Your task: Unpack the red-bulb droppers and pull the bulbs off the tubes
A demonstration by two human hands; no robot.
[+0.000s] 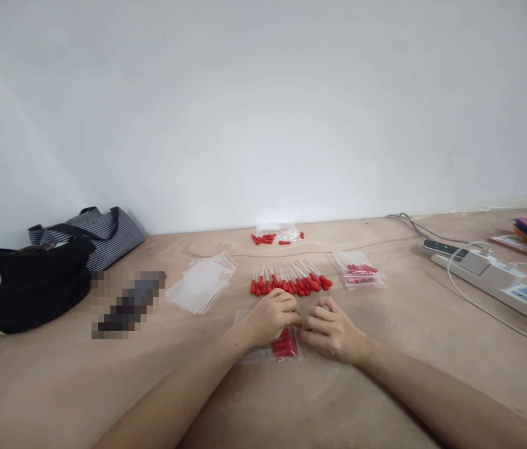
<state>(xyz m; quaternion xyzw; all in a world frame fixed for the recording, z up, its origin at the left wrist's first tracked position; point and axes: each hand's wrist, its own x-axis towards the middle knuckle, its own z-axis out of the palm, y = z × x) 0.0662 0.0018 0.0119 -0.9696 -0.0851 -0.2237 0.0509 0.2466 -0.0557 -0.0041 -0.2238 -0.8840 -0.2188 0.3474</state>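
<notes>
In front of me a clear zip bag (269,357) lies flat on the table, with several red-bulbed droppers (284,347) inside it. My left hand (273,317) lies across the bag, its fingers curled at the upper part of the bag's right, zip edge. From the right, my right hand (332,332) meets that same edge, fingers bent and closed. The fingertips of both hands nearly touch, and their exact grip is partly hidden. Just beyond the hands, a row of droppers (286,284) with red bulbs and thin pale stems lies with the bulbs toward me.
Empty zip bags (202,282) lie fanned out at left; filled bags (360,270) are stacked at right. Loose red bulbs (264,239) lie near the wall. A power strip (497,280) with cables is far right. A black bag (33,287) and a striped bag (116,234) stand left.
</notes>
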